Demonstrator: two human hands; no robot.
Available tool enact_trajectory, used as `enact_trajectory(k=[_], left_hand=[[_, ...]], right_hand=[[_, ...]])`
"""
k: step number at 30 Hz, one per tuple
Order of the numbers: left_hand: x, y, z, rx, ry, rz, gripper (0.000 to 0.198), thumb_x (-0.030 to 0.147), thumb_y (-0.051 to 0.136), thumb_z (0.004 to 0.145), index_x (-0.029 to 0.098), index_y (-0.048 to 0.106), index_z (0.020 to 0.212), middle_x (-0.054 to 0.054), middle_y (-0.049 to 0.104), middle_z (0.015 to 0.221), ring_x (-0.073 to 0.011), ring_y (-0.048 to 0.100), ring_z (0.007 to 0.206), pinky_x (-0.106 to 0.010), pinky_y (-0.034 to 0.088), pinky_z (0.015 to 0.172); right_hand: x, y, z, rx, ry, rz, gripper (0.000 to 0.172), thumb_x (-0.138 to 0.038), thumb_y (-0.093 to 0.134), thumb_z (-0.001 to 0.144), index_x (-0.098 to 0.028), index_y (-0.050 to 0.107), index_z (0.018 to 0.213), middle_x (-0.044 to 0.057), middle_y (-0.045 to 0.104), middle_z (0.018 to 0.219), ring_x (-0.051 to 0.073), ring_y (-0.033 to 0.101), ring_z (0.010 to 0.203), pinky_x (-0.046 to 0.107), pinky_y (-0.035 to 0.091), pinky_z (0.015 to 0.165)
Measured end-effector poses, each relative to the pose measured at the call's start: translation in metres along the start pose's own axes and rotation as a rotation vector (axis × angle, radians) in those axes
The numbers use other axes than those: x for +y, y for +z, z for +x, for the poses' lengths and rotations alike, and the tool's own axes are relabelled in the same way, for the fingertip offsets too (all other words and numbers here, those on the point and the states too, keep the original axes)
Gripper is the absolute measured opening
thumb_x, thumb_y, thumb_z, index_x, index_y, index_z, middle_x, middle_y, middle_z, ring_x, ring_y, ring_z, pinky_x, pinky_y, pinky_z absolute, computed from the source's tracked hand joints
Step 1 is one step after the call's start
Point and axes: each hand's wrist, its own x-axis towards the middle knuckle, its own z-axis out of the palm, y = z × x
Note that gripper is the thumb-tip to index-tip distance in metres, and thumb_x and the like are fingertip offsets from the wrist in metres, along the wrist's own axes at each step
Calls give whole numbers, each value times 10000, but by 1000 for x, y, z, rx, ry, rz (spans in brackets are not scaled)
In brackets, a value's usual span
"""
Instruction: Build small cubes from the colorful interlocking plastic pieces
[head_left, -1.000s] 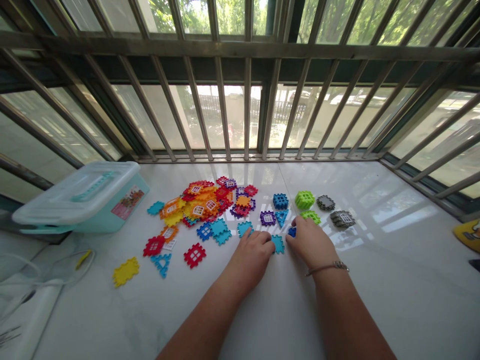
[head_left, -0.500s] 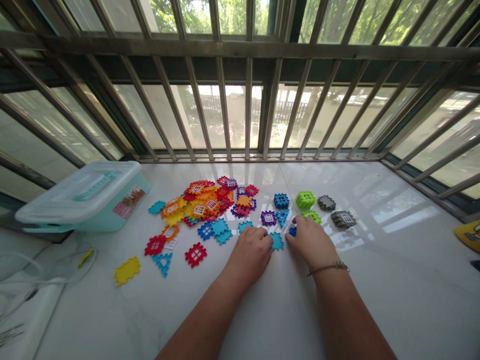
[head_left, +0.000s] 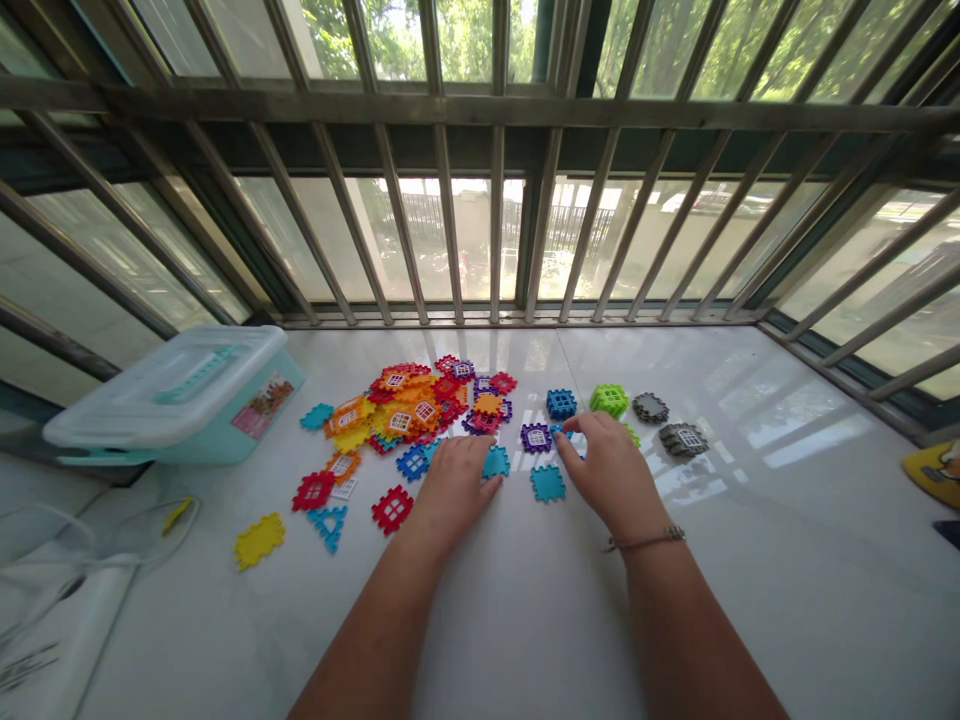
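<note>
My left hand (head_left: 456, 485) rests low over the light blue tiles, fingers spread and thumb apart. A light blue square tile (head_left: 496, 462) lies between its fingertips and thumb, and it partly covers others. My right hand (head_left: 611, 470), with a bracelet at its wrist, has thumb and index finger closed round a blue triangle tile (head_left: 556, 431), mostly hidden by the fingers. Just left of that is a purple window tile (head_left: 536, 438). Another light blue square tile (head_left: 548, 484) lies flat between both hands. Behind the right hand stands a blue tile stack (head_left: 561, 403).
A mixed heap of orange, yellow and red tiles (head_left: 409, 405) spreads to the left. Green tiles (head_left: 609, 399) and grey tiles (head_left: 683, 439) are stacked at right. A lidded teal box (head_left: 176, 400) stands at far left. Metal bars (head_left: 497, 220) edge the surface behind.
My left hand has shifted left, uncovering a light blue tile. My right hand has moved slightly left and away from me to the blue triangle; the dark blue piece under it no longer shows.
</note>
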Motion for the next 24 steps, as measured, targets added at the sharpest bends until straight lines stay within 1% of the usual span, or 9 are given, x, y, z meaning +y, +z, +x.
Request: enact_trajectory(k=[5,7,9,12,14,17,19,21,24], left_hand=[[7,-1,0,19,18,-13,478,202,774,847,204,678,1315,-138,728,1279,-350,648,1245,-522,485,1134],[11,-2,1,12,20,-16,452,174,758,840,194,677,1284,-133,718,1249,-343,649,1221,-516,498,1118],[15,-3,1,-5,54,-41,427,146,738,840,200,672,1258,-121,698,1238,-324,653,1201,-492,520,1096],[20,-2,1,-40,143,-127,471,84,698,840,232,648,1284,-102,654,1285,-281,661,1206,-427,554,1068],[21,0,1,-52,178,-183,522,36,670,829,253,638,1303,-92,630,1312,-260,664,1217,-397,566,1059],[20,1,2,-26,195,-253,537,-12,631,813,261,657,1274,-76,629,1287,-240,673,1188,-383,575,1043],[19,0,3,17,184,-324,504,-20,613,812,258,679,1227,-59,650,1231,-207,692,1077,-363,589,992],[19,0,4,62,132,-429,414,24,629,837,251,697,1177,-39,679,1141,-177,693,956,-329,605,902],[19,1,7,88,-45,-663,284,170,703,874,233,708,1151,-28,711,1012,-174,705,889,-285,608,767]], right_hand=[[-6,4,0,-60,-70,156,129,-323,614,1029,-221,691,1045,90,673,1128,258,652,1047,367,494,939],[-7,5,0,-94,-91,190,121,-315,628,1023,-221,695,1060,81,666,1148,237,662,1003,355,503,914],[-8,8,-1,-130,-112,209,127,-316,650,1015,-224,702,1085,73,665,1152,216,668,954,342,511,883],[-9,12,-3,-166,-127,217,147,-320,678,1006,-226,707,1115,70,675,1143,202,674,909,325,516,829],[-10,15,-3,-178,-131,215,150,-311,684,1004,-223,706,1124,71,683,1138,196,676,890,322,515,806],[-11,19,-3,-180,-142,238,145,-298,677,1008,-220,703,1127,70,690,1136,189,674,879,319,517,799],[-12,19,-2,-170,-150,262,142,-295,670,1012,-221,698,1130,67,693,1133,190,675,896,316,516,805],[-13,18,-1,-164,-164,287,138,-282,662,1014,-226,692,1136,60,694,1129,185,674,903,316,515,815],[-15,14,-1,-175,-210,340,170,-239,653,1006,-232,678,1174,55,691,1140,179,677,926,314,526,836]])
